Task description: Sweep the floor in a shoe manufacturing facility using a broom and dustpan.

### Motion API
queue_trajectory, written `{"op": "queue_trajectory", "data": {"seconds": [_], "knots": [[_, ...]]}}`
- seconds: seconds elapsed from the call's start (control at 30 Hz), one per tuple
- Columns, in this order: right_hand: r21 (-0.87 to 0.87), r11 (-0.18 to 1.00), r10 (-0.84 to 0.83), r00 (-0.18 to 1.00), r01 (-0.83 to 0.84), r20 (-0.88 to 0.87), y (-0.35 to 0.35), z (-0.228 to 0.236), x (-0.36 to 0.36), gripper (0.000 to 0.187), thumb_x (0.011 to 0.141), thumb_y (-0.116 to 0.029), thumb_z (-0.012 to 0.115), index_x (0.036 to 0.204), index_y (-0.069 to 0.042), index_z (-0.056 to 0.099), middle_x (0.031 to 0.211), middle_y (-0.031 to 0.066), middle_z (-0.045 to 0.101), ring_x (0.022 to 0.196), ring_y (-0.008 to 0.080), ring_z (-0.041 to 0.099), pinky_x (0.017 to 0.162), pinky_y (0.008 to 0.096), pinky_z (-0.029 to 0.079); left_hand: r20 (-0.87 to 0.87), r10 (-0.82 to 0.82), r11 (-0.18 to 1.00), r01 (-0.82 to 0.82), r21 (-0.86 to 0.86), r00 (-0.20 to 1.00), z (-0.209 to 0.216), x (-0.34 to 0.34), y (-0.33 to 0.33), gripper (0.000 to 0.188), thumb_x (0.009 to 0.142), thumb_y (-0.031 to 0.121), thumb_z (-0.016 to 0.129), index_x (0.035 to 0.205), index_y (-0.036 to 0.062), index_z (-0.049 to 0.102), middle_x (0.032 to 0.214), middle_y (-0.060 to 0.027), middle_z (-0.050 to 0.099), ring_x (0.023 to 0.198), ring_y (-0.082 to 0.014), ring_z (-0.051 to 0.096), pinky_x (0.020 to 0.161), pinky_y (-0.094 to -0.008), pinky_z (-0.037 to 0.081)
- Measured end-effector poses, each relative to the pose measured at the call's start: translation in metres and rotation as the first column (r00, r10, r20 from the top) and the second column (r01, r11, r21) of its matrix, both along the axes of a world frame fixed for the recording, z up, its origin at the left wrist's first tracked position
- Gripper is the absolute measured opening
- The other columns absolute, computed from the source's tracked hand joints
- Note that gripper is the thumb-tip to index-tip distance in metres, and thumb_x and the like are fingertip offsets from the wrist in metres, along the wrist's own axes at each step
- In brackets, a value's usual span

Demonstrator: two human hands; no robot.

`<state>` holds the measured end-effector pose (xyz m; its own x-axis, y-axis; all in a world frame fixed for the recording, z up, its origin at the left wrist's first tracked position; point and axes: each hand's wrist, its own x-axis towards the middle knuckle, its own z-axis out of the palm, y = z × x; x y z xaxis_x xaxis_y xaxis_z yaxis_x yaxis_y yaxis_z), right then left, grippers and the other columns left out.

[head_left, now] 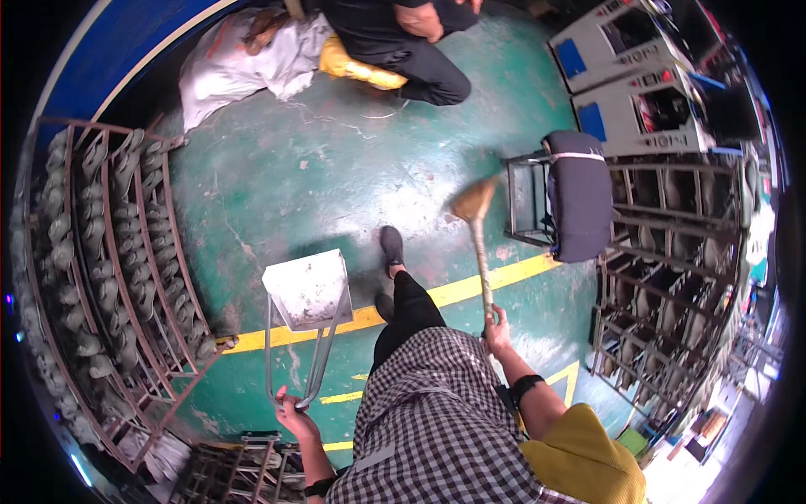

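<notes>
My left hand [295, 413] is closed round the bent metal tube handle of a dustpan [309, 290]. The pan is white metal, stained inside, and hangs out in front of me above the green floor. On the other side, my right hand [497, 332] grips the pale stick of a broom [475, 202]. Its brown head points away from me and looks slightly blurred, close to the legs of a padded stool [579, 197]. Whether the bristles touch the floor I cannot tell.
Racks of grey shoe-shaped forms [117, 244] line the left side. Shelving [663, 260] and white machines [638, 109] stand at the right. A seated person [420, 50], a white sack [243, 63] and a yellow bag [357, 67] are ahead. A yellow line [462, 290] crosses the floor.
</notes>
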<state>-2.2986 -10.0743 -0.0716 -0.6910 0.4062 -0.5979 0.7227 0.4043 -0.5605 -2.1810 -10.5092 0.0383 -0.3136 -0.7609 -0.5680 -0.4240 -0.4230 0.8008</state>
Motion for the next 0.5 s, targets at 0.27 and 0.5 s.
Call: {"op": "queue_trajectory", "data": {"seconds": [0.27, 0.5], "knots": [[-0.017, 0.923, 0.372, 0.881, -0.384, 0.293, -0.030, -0.060, -0.102, 0.040, 0.085, -0.038, 0.044, 0.124, -0.027, 0.044, 0.106, 0.0161, 0.059, 0.102, 0.0329, 0.056, 0.084, 0.0409, 0.045, 0.070, -0.291, 0.953, 0.296, -0.065, 0.954, -0.022, -0.088, 0.056, 0.021, 0.078, 0.015, 0.055, 0.097, 0.0074, 0.059, 0.066, 0.0037, 0.043, 0.052, -0.0048, 0.036, 0.045, -0.0193, 0.026], [-0.054, 0.994, -0.075, 0.935, 0.100, 0.345, 0.128, -0.108, 0.032, 0.038, 0.084, -0.034, 0.052, 0.122, -0.026, 0.049, 0.062, 0.0071, 0.053, 0.047, 0.0160, 0.050, 0.044, 0.0311, 0.042, 0.172, -0.408, 0.905, 0.423, -0.058, 0.897, -0.085, -0.166, 0.124, 0.022, 0.078, 0.019, 0.057, 0.097, 0.0087, 0.060, 0.074, 0.0025, 0.050, 0.052, -0.0065, 0.041, 0.045, -0.0218, 0.030]]}}
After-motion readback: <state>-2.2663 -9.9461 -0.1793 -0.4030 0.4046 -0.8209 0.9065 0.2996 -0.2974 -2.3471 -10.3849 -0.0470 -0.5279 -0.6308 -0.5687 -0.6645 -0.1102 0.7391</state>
